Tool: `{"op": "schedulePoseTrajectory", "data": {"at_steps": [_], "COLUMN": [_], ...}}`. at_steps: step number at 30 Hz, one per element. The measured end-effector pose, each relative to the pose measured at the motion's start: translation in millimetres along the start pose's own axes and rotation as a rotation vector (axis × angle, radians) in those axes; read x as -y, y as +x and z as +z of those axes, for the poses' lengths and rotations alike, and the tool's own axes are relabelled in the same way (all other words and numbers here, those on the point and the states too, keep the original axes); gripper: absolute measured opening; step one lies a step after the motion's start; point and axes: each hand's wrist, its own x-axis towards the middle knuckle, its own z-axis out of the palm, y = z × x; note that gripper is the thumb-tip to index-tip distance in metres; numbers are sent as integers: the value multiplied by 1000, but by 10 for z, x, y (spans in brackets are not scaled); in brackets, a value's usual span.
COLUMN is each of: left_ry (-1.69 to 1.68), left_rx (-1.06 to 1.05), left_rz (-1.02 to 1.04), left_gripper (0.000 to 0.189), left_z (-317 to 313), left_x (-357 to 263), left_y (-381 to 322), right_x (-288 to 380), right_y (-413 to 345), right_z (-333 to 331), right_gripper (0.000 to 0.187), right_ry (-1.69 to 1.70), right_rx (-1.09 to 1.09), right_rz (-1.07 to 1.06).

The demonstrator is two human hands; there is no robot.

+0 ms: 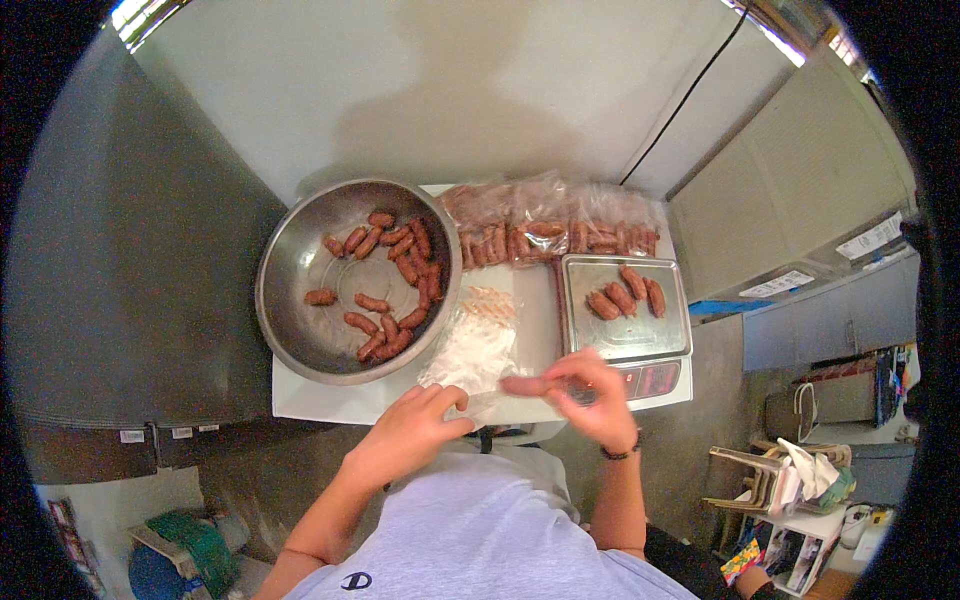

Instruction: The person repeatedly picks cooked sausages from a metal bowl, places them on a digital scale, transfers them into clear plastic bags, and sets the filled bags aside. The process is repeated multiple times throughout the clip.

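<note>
My left hand (424,424) pinches the edge of a clear plastic bag (480,405) at the table's front edge. Close to the bag's mouth, my right hand (589,397) holds a sausage (525,386) between thumb and fingers, slightly blurred. A wide metal basin (289,341) with several sausages stands on the left. On the right, several sausages (621,298) lie on the steel tray of a digital scale (652,345). A stack of clear bags (469,337) lies flat between basin and scale. Filled bags of sausages (540,225) stand in a row behind.
The small white table (322,397) stands against a pale wall, with a black cable (682,101) hanging down it. Grey panels rise on both sides. At the lower right are stacked chairs (757,476) with cloths, and part of another person's hand (752,581) beside a colourful packet.
</note>
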Motion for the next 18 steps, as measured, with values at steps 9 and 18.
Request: {"op": "schedulePoseTrajectory", "data": {"at_steps": [9, 18], "left_ry": [46, 63], "left_rx": [-26, -57], "left_rz": [105, 73], "left_gripper": [22, 25], "left_z": [21, 71], "left_x": [140, 71], "left_y": [-8, -38], "right_x": [254, 17], "right_y": [124, -85], "right_z": [715, 1043], "right_gripper": [18, 29], "right_ry": [-33, -121], "right_rx": [357, 637], "right_rz": [-14, 29]}}
